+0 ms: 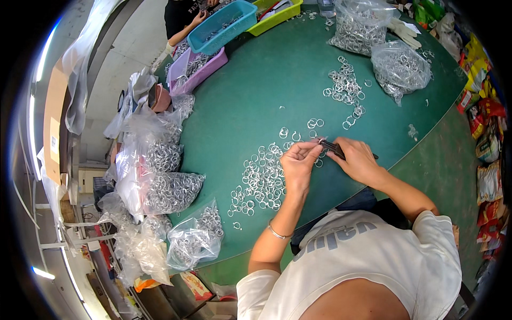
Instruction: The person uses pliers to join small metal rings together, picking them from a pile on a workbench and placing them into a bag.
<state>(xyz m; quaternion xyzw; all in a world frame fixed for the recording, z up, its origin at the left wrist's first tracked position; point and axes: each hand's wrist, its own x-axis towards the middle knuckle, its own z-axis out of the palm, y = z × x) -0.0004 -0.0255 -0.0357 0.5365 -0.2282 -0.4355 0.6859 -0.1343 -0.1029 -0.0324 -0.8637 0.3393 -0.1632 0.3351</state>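
My right hand [357,161] is closed round a black tool [334,149], its tip meeting my left hand [298,159] above the bench [234,117]. My left fingers are pinched together on what looks like a small ring [321,141], mostly hidden. Loose rings [265,178] lie spread just beside my left forearm; another heap [345,84] sits farther across, near a full clear bag [401,69]. A purple tub [200,70] stands at the far left.
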